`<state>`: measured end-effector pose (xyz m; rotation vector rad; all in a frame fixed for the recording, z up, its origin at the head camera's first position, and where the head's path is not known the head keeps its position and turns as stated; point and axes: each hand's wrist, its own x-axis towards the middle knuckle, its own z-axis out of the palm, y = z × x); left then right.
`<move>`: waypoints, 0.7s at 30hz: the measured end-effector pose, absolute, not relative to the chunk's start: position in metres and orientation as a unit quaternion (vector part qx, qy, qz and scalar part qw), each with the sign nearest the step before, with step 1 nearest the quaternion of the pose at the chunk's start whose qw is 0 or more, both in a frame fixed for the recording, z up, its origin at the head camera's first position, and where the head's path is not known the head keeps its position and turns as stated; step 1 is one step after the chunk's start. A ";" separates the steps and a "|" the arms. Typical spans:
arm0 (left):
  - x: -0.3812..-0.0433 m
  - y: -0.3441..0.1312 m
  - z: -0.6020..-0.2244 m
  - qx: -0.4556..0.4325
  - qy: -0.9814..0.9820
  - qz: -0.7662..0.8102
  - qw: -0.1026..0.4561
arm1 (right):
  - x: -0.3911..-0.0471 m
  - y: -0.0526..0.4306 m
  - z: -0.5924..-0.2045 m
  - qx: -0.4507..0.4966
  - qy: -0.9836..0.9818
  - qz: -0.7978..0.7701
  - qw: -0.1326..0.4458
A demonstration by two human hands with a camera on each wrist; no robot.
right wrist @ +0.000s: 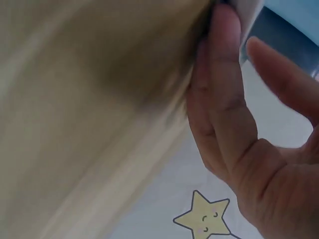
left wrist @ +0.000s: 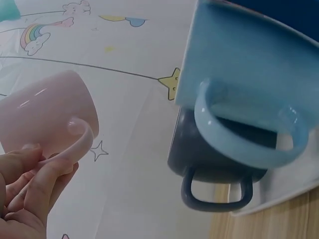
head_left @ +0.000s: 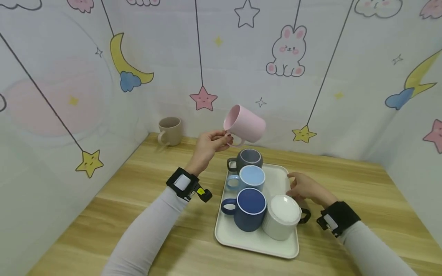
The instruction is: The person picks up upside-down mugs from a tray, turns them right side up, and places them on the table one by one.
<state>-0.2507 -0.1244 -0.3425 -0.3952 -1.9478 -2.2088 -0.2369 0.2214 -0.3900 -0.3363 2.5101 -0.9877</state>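
Observation:
My left hand pinches the handle of a pink mug above the far end of a white tray. The mug is tilted, its mouth facing up and left; in the left wrist view the fingertips are on its handle. Bottoms up on the tray stand a dark grey mug, a light blue mug, a navy mug and a white mug with a black handle. At the tray's right edge, my right hand touches the rim with fingers fairly straight, thumb apart.
A beige mug stands upright at the table's far left corner. Behind the wooden table hangs a white cloth printed with stars, moons and a rabbit, and similar walls close off both sides.

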 end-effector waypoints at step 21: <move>-0.275 -0.200 -0.376 0.042 -0.707 -0.656 0.259 | -0.233 0.220 -0.405 -0.133 0.904 -0.372 0.162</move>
